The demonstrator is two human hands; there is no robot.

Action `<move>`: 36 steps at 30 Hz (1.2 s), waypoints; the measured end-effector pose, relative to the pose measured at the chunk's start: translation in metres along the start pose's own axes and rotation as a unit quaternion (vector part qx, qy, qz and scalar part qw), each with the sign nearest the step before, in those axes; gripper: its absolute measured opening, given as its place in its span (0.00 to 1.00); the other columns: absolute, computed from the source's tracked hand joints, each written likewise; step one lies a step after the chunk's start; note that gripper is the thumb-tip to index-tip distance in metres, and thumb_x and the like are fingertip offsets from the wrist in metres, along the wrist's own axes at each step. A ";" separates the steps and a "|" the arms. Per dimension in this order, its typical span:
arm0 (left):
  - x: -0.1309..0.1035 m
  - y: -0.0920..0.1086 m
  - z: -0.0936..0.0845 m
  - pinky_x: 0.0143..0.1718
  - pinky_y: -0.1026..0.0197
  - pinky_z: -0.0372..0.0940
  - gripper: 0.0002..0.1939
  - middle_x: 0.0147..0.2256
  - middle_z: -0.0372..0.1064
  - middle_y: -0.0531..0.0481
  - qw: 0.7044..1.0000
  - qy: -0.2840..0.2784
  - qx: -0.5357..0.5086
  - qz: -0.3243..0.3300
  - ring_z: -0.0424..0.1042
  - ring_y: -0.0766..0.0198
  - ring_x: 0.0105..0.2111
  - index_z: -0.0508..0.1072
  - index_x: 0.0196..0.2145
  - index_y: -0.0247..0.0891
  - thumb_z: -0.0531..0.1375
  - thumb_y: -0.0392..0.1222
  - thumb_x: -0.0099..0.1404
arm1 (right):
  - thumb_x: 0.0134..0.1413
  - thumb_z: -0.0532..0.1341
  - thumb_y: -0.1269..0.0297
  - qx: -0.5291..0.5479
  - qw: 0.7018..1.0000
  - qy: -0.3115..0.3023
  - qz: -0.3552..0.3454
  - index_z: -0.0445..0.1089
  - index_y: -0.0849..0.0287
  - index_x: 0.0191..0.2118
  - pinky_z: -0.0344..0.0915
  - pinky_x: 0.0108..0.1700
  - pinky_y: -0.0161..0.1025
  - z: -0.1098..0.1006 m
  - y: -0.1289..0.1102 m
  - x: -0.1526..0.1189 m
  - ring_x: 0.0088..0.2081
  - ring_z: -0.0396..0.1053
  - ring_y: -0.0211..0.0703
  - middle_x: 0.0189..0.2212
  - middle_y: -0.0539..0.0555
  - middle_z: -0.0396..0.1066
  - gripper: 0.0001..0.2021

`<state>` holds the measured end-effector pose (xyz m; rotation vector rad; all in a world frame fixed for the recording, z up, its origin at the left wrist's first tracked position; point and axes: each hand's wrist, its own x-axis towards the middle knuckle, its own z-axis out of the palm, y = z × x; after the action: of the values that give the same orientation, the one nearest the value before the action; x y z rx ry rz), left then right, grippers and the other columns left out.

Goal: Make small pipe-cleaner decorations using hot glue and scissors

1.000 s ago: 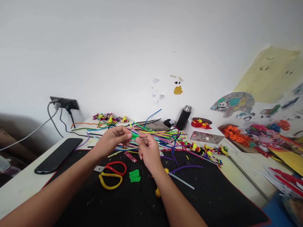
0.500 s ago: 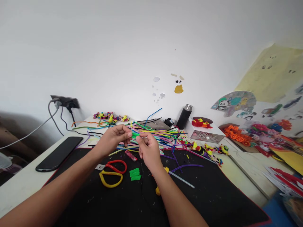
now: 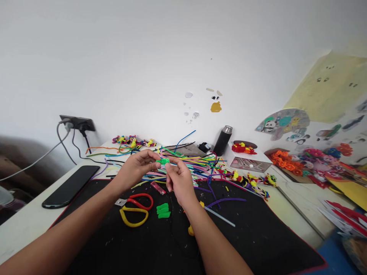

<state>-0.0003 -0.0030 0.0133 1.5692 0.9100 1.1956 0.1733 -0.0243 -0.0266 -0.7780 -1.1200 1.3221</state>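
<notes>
Between both hands, above the black mat [image 3: 137,248], is a small bright green fuzzy piece [image 3: 163,161] that looks like bent pipe cleaner. My left hand [image 3: 140,165] pinches its left end between thumb and fingers. Thumb and forefinger of my right hand [image 3: 180,177] close on its right end. Similar green pieces [image 3: 163,211] lie together on the mat below. Left of them are scissors [image 3: 133,223] with one red and one yellow handle. A small red lighter-like object [image 3: 158,187] rests just under the hands.
Behind the hands spreads a heap of colourful pipe cleaners [image 3: 197,162]. A black phone [image 3: 71,186] lies left. A black flask [image 3: 223,140] and a white box [image 3: 249,159] stand at the back. A glue stick [image 3: 220,216] and purple pipe cleaners [image 3: 229,200] are to the right.
The green piece has turned slightly between my fingertips and more of it shows. Both hands stay in nearly the same place.
</notes>
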 end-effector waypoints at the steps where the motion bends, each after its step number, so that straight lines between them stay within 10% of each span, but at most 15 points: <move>1: 0.000 0.000 0.000 0.37 0.56 0.74 0.16 0.33 0.75 0.51 1.000 -0.002 0.002 -0.004 0.76 0.60 0.33 0.77 0.36 0.38 0.74 0.49 0.56 | 0.59 0.67 0.48 -0.004 1.000 0.001 -0.002 0.69 0.58 0.49 0.50 0.14 0.29 0.000 0.000 0.000 0.11 0.54 0.30 0.15 0.38 0.63 0.21; 36: 0.003 -0.012 -0.005 0.34 0.59 0.72 0.17 0.28 0.78 0.49 0.996 -0.010 -0.086 -0.039 0.75 0.61 0.29 0.83 0.43 0.38 0.73 0.51 0.61 | 0.57 0.67 0.51 -0.046 0.999 -0.006 -0.021 0.71 0.58 0.46 0.50 0.16 0.30 -0.002 -0.007 -0.001 0.12 0.55 0.31 0.16 0.38 0.61 0.18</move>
<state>-0.0042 0.0044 0.0031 1.3943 0.8255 1.1684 0.1780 -0.0258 -0.0208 -0.8098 -1.2074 1.2479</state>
